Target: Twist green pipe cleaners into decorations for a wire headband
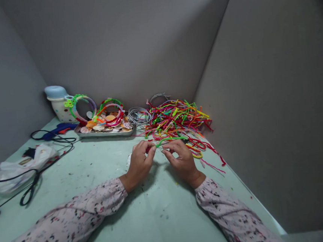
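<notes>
My left hand [140,161] and my right hand [181,158] meet over the pale green table [147,220], both pinched on a green pipe cleaner [172,139] that runs between the fingertips. Something small and silvery shows between the hands, too small to name. Just beyond the hands lies a heap of pipe cleaners [178,119] in several colours. Both forearms wear flower-print sleeves.
A metal tray [106,132] with shells and wrapped headbands [110,112] stands at the back. Wire hoops [140,115] lie beside it. Left: a blue glue gun [59,129], black cord, scissors [29,191], a plastic bag [15,169] and a lidded jar [58,101]. Grey walls close three sides.
</notes>
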Available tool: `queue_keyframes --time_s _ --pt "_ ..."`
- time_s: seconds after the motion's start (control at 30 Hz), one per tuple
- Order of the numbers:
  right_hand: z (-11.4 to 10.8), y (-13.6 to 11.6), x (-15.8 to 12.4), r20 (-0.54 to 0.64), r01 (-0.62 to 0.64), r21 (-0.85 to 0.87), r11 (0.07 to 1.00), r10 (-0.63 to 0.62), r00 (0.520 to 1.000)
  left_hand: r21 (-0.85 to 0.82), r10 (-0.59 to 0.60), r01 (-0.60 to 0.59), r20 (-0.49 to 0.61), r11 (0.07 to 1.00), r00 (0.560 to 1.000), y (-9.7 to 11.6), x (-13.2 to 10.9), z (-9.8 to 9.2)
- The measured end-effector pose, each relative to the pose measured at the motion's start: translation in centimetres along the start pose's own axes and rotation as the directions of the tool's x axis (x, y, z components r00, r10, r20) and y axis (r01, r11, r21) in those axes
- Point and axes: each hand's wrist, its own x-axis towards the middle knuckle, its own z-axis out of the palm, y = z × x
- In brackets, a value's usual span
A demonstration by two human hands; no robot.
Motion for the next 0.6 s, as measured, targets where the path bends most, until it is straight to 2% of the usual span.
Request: queue_keyframes --time_s 0.6 --pt "0.02 0.59 -0.05 0.014 0.077 -0.045 0.996 -0.077 0.997 0.022 0.043 -0.044 0.049 0.999 0.998 0.06 -0.34 0.17"
